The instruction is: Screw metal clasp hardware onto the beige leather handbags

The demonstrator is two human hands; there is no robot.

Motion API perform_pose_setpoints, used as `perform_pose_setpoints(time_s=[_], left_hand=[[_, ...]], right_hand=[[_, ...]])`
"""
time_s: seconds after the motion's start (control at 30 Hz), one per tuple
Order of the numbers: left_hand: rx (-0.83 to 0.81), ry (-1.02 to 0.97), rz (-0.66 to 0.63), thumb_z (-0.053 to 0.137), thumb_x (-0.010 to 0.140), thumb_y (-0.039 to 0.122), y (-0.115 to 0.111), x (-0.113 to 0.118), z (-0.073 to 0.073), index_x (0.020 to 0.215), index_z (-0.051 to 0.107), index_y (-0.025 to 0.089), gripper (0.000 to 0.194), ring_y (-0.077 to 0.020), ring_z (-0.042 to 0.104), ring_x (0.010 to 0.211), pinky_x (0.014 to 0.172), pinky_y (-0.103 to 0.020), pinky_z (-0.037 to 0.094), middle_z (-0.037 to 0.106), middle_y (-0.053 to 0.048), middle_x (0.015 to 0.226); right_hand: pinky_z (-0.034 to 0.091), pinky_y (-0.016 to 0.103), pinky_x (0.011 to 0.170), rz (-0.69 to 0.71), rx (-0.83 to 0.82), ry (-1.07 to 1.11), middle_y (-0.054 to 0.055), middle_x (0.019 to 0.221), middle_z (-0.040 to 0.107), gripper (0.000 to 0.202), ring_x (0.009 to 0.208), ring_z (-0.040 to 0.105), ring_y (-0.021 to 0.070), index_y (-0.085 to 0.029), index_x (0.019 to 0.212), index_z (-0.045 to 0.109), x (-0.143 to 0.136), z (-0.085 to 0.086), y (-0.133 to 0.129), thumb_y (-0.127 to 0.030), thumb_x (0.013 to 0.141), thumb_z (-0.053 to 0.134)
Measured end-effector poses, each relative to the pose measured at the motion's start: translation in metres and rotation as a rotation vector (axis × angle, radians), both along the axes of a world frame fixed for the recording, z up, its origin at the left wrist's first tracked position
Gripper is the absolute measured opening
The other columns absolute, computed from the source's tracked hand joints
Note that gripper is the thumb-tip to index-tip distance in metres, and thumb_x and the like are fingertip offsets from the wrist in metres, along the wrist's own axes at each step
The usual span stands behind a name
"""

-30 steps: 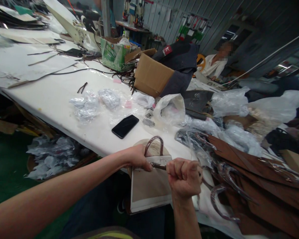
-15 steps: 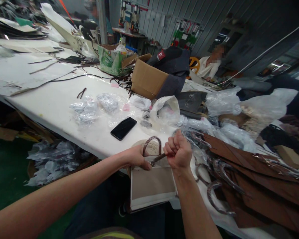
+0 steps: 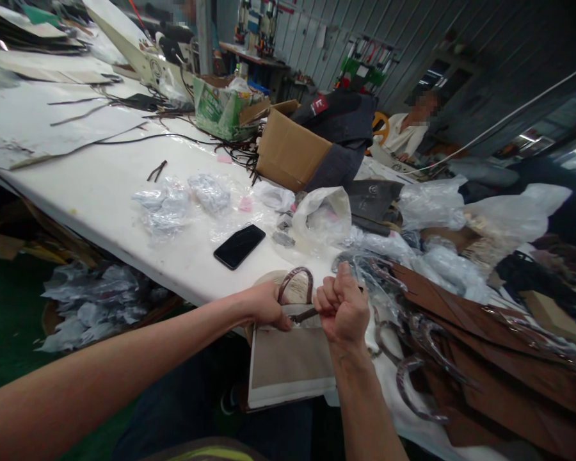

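A beige handbag (image 3: pixel 290 362) with white edging rests at the table's near edge, over my lap. Its curved brown handle (image 3: pixel 296 273), wrapped in clear film, stands up from the top. My left hand (image 3: pixel 270 306) pinches the bag's top edge, thumb beside a small metal fitting. From that fitting a short brown strap (image 3: pixel 308 314) runs to the right. My right hand (image 3: pixel 342 306) is closed in a fist around the strap's other end, thumb uppermost. The fingers hide most of what lies inside the fist.
A black phone (image 3: pixel 240 246) and crumpled clear plastic (image 3: pixel 166 206) lie on the white table (image 3: pixel 96 186). Brown bag pieces (image 3: pixel 465 333) with wrapped handles are piled at right. Behind stand a cardboard box (image 3: pixel 290 150) and a green carton (image 3: pixel 221 109). A co-worker (image 3: pixel 408 131) sits farther back.
The camera view has shifted slightly. Both hands keep their grips, and the right fist, still on the strap, sits a little differently turned, its thumb more upright.
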State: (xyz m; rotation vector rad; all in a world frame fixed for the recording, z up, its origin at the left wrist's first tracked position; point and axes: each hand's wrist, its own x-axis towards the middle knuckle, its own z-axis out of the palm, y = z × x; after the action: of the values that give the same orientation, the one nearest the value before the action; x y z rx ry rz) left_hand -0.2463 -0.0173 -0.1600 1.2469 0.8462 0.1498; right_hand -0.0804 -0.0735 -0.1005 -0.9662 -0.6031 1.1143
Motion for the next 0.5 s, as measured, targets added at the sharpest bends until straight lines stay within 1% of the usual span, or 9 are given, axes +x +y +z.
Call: perform_pose_setpoints(time_s=[0.1,0.2,0.3,0.4,0.43,0.5], left_hand=[[0.040,0.018,0.003,0.087,0.054,0.018,0.000,0.000,0.002,0.075,0.079,0.013,0.022,-0.0173,0.057,0.065,0.054,-0.024,0.040,0.070,-0.003,0.076],[0.050,0.047,-0.004,0.088,0.056,0.019,0.002,0.000,0.002,0.076,0.080,0.014,0.022,-0.0178,0.058,0.066,0.054,-0.024,0.040,0.070,-0.003,0.076],[0.039,0.097,-0.027,0.088,0.058,0.021,0.004,0.000,0.002,0.077,0.080,0.014,0.022,-0.0194,0.061,0.066,0.053,-0.025,0.040,0.071,-0.004,0.076],[0.041,0.105,-0.025,0.089,0.058,0.022,0.004,0.001,0.004,0.076,0.079,0.013,0.022,-0.0194,0.061,0.066,0.054,-0.025,0.042,0.072,-0.005,0.077],[0.046,0.102,-0.023,0.089,0.058,0.022,0.004,0.000,0.005,0.076,0.079,0.013,0.022,-0.0187,0.060,0.066,0.054,-0.025,0.042,0.071,-0.005,0.076],[0.061,0.096,-0.034,0.089,0.059,0.023,0.003,-0.001,0.011,0.076,0.079,0.013,0.022,-0.0171,0.057,0.065,0.054,-0.024,0.041,0.069,-0.004,0.074]], right_hand=[[0.019,0.021,0.036,-0.045,0.036,-0.004,-0.010,0.048,0.024,0.071,0.037,0.018,0.0043,-0.022,0.056,0.032,0.000,-0.004,-0.006,-0.053,0.098,0.079],[0.019,0.022,0.038,-0.085,0.093,-0.040,-0.010,0.049,0.025,0.068,0.038,0.019,0.0046,-0.021,0.056,0.033,-0.006,-0.010,-0.016,-0.049,0.103,0.073],[0.021,0.023,0.041,-0.169,0.209,-0.112,-0.009,0.050,0.025,0.066,0.040,0.021,0.0050,-0.020,0.056,0.034,-0.018,-0.020,-0.028,-0.043,0.108,0.068],[0.023,0.022,0.044,-0.245,0.337,-0.169,-0.008,0.050,0.027,0.064,0.042,0.024,0.0054,-0.019,0.056,0.036,-0.024,-0.028,-0.036,-0.037,0.107,0.071],[0.023,0.022,0.044,-0.238,0.356,-0.167,-0.008,0.051,0.027,0.065,0.043,0.024,0.0055,-0.019,0.056,0.036,-0.023,-0.029,-0.037,-0.038,0.106,0.072],[0.023,0.022,0.043,-0.167,0.341,-0.125,-0.009,0.050,0.026,0.067,0.042,0.022,0.0054,-0.019,0.056,0.034,-0.015,-0.027,-0.037,-0.043,0.107,0.069]])
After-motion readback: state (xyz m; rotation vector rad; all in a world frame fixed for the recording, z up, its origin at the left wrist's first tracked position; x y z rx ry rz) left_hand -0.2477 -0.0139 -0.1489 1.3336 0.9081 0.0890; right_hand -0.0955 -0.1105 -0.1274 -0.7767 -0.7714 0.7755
